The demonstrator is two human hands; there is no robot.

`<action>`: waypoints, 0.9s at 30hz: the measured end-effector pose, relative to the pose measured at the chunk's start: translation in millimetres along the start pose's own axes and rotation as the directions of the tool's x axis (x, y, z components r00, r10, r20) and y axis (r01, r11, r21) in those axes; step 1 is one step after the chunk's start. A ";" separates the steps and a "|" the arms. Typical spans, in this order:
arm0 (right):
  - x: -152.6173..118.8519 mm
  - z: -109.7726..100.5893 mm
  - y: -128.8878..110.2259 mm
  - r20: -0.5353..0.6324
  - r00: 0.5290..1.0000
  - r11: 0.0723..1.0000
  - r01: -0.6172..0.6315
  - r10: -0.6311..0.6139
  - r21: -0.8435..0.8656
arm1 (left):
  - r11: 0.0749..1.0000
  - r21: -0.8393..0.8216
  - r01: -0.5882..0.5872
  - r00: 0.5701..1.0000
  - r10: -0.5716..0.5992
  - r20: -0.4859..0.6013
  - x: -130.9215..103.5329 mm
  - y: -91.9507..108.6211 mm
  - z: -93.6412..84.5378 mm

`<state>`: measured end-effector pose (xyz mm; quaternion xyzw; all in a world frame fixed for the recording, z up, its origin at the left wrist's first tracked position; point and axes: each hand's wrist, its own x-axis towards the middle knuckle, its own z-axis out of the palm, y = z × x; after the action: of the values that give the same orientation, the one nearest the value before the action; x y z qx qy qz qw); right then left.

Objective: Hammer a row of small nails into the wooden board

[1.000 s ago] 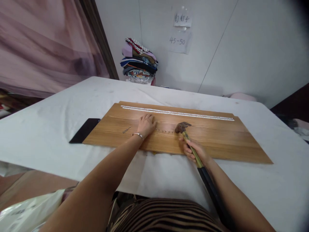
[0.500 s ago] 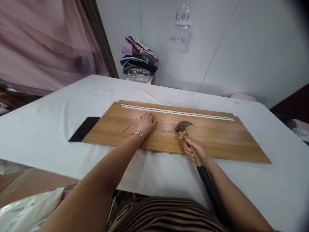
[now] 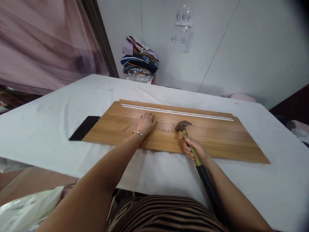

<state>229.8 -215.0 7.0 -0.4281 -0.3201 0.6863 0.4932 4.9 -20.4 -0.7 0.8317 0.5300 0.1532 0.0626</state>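
A wooden board [image 3: 217,138] lies flat on the bench [image 3: 55,109], which is covered in white. Taking the board's middle as the clock's centre, a short row of small nails [image 3: 165,130] stands close to that centre.

The right hand [image 3: 200,150] has its grip closed around the handle of a hammer [image 3: 204,176]; the handle slants away towards five o'clock. The rusty head is at the row's three o'clock end, and whether it touches a nail cannot be told.

The left hand [image 3: 146,124] lies palm down on the board at the row's nine o'clock end, its grip loose and wide, fingers reaching towards one o'clock; what is under the palm is hidden. A bracelet [image 3: 138,133] circles that wrist. At nine o'clock from this hand are a few loose nails [image 3: 126,128], and further out, against the board's end, a black slab [image 3: 84,129].

Two white marked strips [image 3: 178,112] run along the twelve o'clock edge. Folded clothes [image 3: 140,61] are stacked at eleven.
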 end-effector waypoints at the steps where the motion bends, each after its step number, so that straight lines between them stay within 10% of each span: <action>1: 0.1 -0.3 0.2 0.001 1.000 1.000 0.001 -0.001 -0.005 | 1.000 -0.001 -0.003 1.000 0.003 -0.003 0.1 -0.4 0.5; 27: -0.5 2.2 -0.4 -0.005 1.000 1.000 0.011 -0.011 -0.017 | 1.000 -0.014 -0.006 1.000 0.006 -0.005 1.3 -0.8 1.7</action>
<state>228.0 -215.3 8.4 -0.4323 -0.3268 0.6797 0.4944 5.2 -18.7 -2.3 0.8325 0.5264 0.1591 0.0668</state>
